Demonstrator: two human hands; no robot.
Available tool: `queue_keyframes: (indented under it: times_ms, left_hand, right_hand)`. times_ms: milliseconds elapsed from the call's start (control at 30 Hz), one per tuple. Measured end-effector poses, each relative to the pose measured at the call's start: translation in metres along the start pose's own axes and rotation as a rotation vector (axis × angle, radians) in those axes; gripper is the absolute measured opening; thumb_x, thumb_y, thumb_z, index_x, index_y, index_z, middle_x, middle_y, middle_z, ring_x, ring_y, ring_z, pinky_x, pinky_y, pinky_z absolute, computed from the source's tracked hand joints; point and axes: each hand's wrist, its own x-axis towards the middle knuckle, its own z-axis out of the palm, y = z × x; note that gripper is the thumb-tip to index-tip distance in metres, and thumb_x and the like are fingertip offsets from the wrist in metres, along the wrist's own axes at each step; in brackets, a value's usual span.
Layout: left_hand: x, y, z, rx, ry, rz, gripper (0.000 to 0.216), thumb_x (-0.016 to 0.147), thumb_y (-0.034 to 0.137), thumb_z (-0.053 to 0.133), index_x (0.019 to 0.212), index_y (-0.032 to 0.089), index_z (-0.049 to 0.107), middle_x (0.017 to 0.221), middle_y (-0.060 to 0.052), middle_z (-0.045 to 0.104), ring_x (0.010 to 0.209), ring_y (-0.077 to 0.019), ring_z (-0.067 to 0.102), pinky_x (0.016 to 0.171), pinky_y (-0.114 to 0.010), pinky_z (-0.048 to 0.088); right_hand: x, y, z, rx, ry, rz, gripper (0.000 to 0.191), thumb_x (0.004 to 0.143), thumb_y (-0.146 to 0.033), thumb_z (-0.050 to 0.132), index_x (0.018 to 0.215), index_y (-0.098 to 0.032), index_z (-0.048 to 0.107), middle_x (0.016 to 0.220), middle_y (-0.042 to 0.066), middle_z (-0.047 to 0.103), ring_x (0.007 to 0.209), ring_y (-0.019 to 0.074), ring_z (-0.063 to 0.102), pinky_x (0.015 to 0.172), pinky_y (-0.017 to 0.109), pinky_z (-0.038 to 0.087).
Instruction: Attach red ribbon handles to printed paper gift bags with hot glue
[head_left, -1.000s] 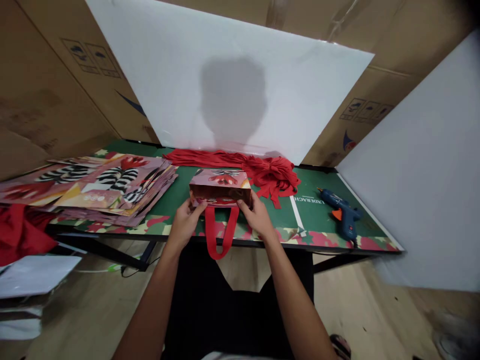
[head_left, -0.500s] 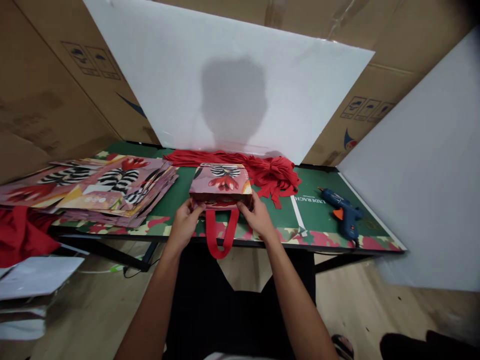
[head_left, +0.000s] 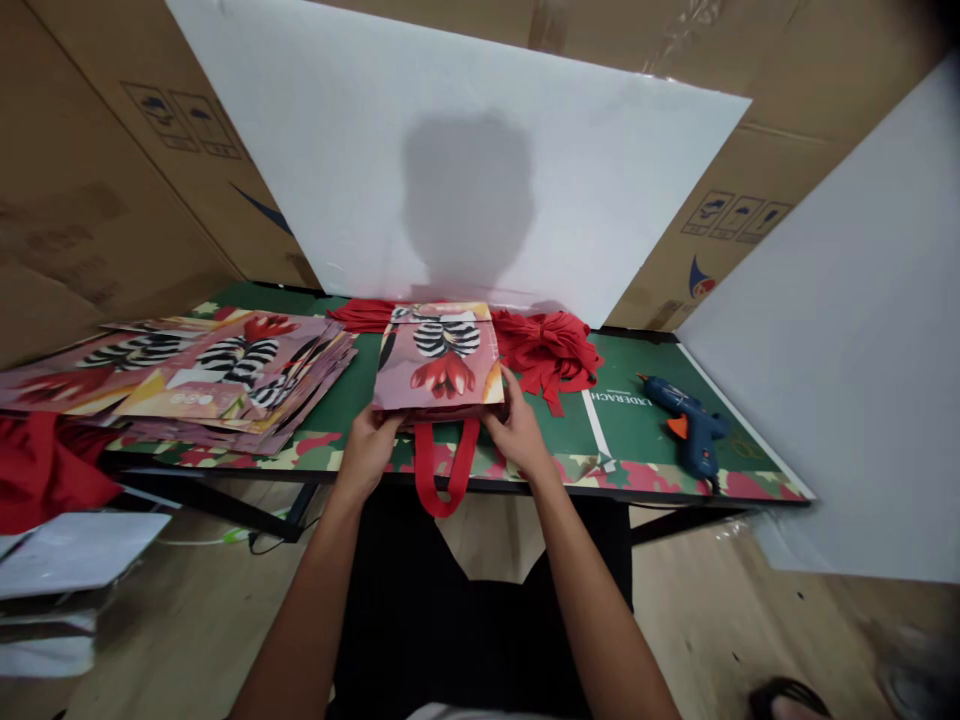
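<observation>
A pink printed gift bag [head_left: 441,358] with a striped flower design lies nearly flat on the green table [head_left: 637,425] in front of me. Its red ribbon handle [head_left: 442,475] hangs over the table's near edge. My left hand [head_left: 367,450] grips the bag's near left corner, fingers curled under it. My right hand [head_left: 516,430] holds the near right corner the same way.
A stack of flat printed bags [head_left: 195,375] covers the table's left part. A heap of red ribbons [head_left: 544,350] lies behind the bag. A blue glue gun [head_left: 686,425] rests at the right. White boards stand behind and to the right. Red cloth [head_left: 41,470] hangs at the left.
The bag has gone from standing open to folded nearly flat, its printed face tipped up toward me. Both hands stayed at its near corners.
</observation>
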Motion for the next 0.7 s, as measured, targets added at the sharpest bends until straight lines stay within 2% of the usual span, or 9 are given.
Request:
queue_keyframes:
  times_ms: [133,300,400,700]
  left_hand:
    - [0.0004,-0.0033,-0.0024,0.0,-0.001,-0.002,0.052,0.063,0.047,0.092,0.103,0.017,0.077,0.106,-0.009,0.082,0.101,-0.029,0.075,0.094,-0.039,0.06]
    - [0.001,-0.004,-0.0012,-0.042,-0.026,-0.029,0.057,0.069,0.063,0.089,0.099,0.017,0.073,0.1,-0.008,0.08,0.093,-0.0264,0.075,0.087,-0.036,0.062]
    - [0.0006,-0.0026,0.001,-0.072,-0.054,-0.053,0.068,0.069,0.072,0.088,0.105,0.017,0.072,0.103,-0.009,0.08,0.087,-0.0251,0.075,0.081,-0.036,0.063]
    - [0.0011,-0.002,0.001,-0.083,-0.077,-0.048,0.07,0.069,0.073,0.089,0.109,0.017,0.072,0.105,-0.008,0.079,0.085,-0.0228,0.074,0.08,-0.034,0.062]
  right_hand:
    - [-0.0004,-0.0011,-0.001,0.035,-0.003,-0.05,0.086,0.096,-0.034,0.066,0.172,-0.015,0.029,0.143,0.018,0.071,0.12,0.0314,0.072,0.104,0.043,0.057]
    - [-0.0005,-0.0051,0.0003,-0.001,0.028,0.069,0.076,0.101,-0.048,0.066,0.166,-0.016,0.043,0.128,0.014,0.076,0.114,0.0314,0.073,0.102,0.044,0.056]
    - [-0.0005,-0.0053,0.0011,-0.021,0.034,0.097,0.071,0.104,-0.054,0.064,0.163,-0.017,0.048,0.118,0.012,0.078,0.104,0.0299,0.074,0.095,0.042,0.058]
    - [-0.0006,-0.007,0.0008,-0.007,0.024,0.091,0.069,0.105,-0.053,0.063,0.162,-0.018,0.049,0.118,0.012,0.078,0.105,0.0296,0.074,0.095,0.041,0.057]
